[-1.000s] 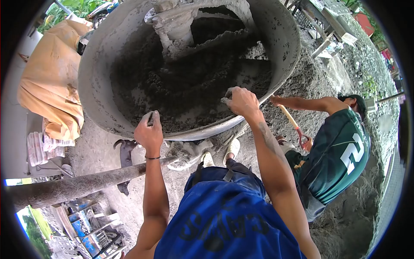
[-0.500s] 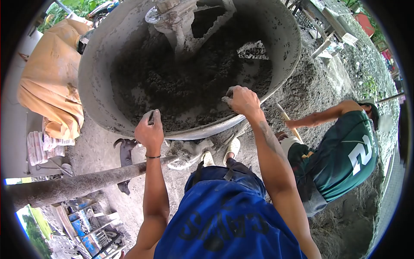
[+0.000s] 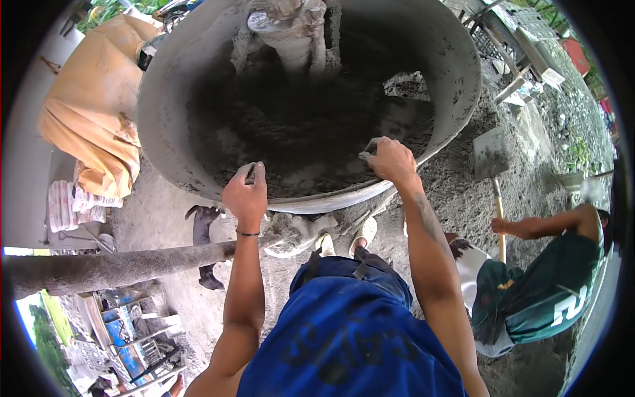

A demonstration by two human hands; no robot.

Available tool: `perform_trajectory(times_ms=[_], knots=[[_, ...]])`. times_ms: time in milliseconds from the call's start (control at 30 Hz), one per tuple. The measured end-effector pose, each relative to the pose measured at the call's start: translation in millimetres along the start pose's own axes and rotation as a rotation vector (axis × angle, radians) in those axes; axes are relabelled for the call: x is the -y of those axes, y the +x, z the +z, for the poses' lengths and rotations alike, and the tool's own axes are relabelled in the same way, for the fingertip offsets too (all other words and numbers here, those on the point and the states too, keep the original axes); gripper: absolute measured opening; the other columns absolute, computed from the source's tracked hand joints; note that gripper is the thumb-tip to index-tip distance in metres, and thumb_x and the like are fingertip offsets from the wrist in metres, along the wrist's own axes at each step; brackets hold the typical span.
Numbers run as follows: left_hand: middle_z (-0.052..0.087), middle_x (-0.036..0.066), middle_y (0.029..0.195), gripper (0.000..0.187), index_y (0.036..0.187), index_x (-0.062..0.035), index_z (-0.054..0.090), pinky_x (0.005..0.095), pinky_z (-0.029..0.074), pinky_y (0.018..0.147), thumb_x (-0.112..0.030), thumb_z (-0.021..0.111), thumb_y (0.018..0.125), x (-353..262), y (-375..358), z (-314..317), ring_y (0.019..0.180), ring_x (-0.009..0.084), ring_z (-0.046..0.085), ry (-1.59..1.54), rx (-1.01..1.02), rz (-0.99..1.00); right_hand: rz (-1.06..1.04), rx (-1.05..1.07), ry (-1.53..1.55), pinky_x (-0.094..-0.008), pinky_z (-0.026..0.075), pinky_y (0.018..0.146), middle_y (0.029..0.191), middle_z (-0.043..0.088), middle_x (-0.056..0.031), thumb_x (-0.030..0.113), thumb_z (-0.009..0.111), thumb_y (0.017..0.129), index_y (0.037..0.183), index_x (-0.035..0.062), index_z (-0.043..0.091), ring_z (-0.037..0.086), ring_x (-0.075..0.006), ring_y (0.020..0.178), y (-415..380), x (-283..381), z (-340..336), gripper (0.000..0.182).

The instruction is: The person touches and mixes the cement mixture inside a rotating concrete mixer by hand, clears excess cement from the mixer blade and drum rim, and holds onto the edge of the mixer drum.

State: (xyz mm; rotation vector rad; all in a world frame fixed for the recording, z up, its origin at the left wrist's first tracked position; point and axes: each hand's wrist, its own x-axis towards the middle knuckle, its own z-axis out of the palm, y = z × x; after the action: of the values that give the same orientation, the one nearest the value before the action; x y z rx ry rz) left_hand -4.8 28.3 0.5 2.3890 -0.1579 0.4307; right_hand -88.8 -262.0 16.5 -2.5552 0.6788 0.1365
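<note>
A large round mixer drum (image 3: pixel 169 99) stands in front of me, with dark grey, powdery mix (image 3: pixel 297 132) inside. Mixing arms on a crusted central shaft (image 3: pixel 284 33) reach down into the mix. My left hand (image 3: pixel 246 197) is at the near rim, its fingers curled in and the thumb raised beside them; whatever they may hold is hidden. Further right, my right hand (image 3: pixel 391 161) hangs over the inside edge with bent fingers. Grey material coats its fingertips, and I cannot make out whether a lump is between them.
A co-worker in a green shirt (image 3: pixel 555 284) bends at the right, one hand on a shovel (image 3: pixel 491 155). A dog (image 3: pixel 206 228) and a thick pole (image 3: pixel 132 264) are at my left. Beyond them are an orange tarp (image 3: pixel 92 99) and stacked sacks (image 3: pixel 63 205).
The mixing arms have turned about the shaft. The co-worker has shifted right and lower, and the shovel blade now shows. My hands keep nearly the same pose at the rim.
</note>
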Motion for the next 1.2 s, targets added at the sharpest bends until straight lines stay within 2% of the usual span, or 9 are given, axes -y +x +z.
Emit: perform_trajectory(times_ms=[67, 133, 267, 333, 867, 1033, 1200], knots=[[0.073, 0.012, 0.084, 0.026, 0.093, -0.0107, 0.076, 0.0381, 0.052, 0.068, -0.035, 0.070, 0.086, 5, 1, 3, 0.077, 0.0326, 0.069, 0.037, -0.010, 0.008, 0.001, -0.030, -0.016, -0.0451, 0.052, 0.086, 0.097, 0.072, -0.0179, 0.034, 0.070, 0.083, 0.102, 0.0084, 0.073, 0.068, -0.0363, 0.097, -1, 0, 1, 0.032], [0.070, 0.013, 0.074, 0.026, 0.094, -0.0091, 0.076, 0.0367, 0.050, 0.063, -0.034, 0.071, 0.087, 8, 1, 4, 0.066, 0.0300, 0.068, 0.048, -0.054, 0.098, 0.004, -0.048, -0.013, -0.0452, 0.052, 0.086, 0.097, 0.072, -0.0184, 0.033, 0.070, 0.083, 0.103, 0.0082, 0.073, 0.068, -0.0364, 0.097, -2, 0, 1, 0.032], [0.070, 0.013, 0.074, 0.026, 0.093, -0.0098, 0.076, 0.0376, 0.050, 0.062, -0.034, 0.071, 0.086, 9, 1, 4, 0.066, 0.0310, 0.068, 0.052, -0.076, 0.112, -0.028, -0.056, -0.023, -0.0450, 0.052, 0.086, 0.097, 0.072, -0.0183, 0.033, 0.070, 0.083, 0.103, 0.0095, 0.074, 0.068, -0.0363, 0.096, 2, -2, 6, 0.031], [0.073, 0.012, 0.087, 0.028, 0.093, -0.0104, 0.076, 0.0393, 0.053, 0.069, -0.037, 0.070, 0.086, 8, 0, 2, 0.079, 0.0331, 0.069, 0.052, 0.000, 0.024, -0.003, -0.033, -0.014, -0.0446, 0.052, 0.085, 0.096, 0.072, -0.0180, 0.033, 0.070, 0.083, 0.102, 0.0113, 0.074, 0.068, -0.0362, 0.096, -2, 2, 1, 0.029], [0.072, 0.012, 0.086, 0.029, 0.093, -0.0095, 0.076, 0.0388, 0.053, 0.069, -0.037, 0.069, 0.086, -1, 0, -2, 0.079, 0.0324, 0.069, 0.029, -0.003, -0.003, 0.009, -0.001, -0.013, -0.0439, 0.052, 0.086, 0.098, 0.072, -0.0158, 0.037, 0.071, 0.084, 0.102, 0.0114, 0.074, 0.067, -0.0348, 0.098, -3, 6, -5, 0.032], [0.073, 0.012, 0.086, 0.030, 0.092, -0.0091, 0.076, 0.0394, 0.053, 0.069, -0.037, 0.069, 0.087, 7, 0, 3, 0.079, 0.0324, 0.069, 0.037, -0.029, 0.030, 0.007, -0.043, -0.034, -0.0440, 0.052, 0.087, 0.097, 0.072, -0.0178, 0.037, 0.071, 0.083, 0.101, 0.0115, 0.074, 0.066, -0.0355, 0.100, -4, 5, -2, 0.031], [0.072, 0.012, 0.086, 0.030, 0.092, -0.0093, 0.076, 0.0397, 0.053, 0.069, -0.038, 0.069, 0.087, 6, 0, 2, 0.079, 0.0324, 0.069, 0.016, -0.029, 0.013, 0.013, 0.001, -0.010, -0.0444, 0.052, 0.088, 0.096, 0.072, -0.0187, 0.036, 0.071, 0.083, 0.100, 0.0119, 0.074, 0.067, -0.0361, 0.099, 2, -1, 2, 0.030]])
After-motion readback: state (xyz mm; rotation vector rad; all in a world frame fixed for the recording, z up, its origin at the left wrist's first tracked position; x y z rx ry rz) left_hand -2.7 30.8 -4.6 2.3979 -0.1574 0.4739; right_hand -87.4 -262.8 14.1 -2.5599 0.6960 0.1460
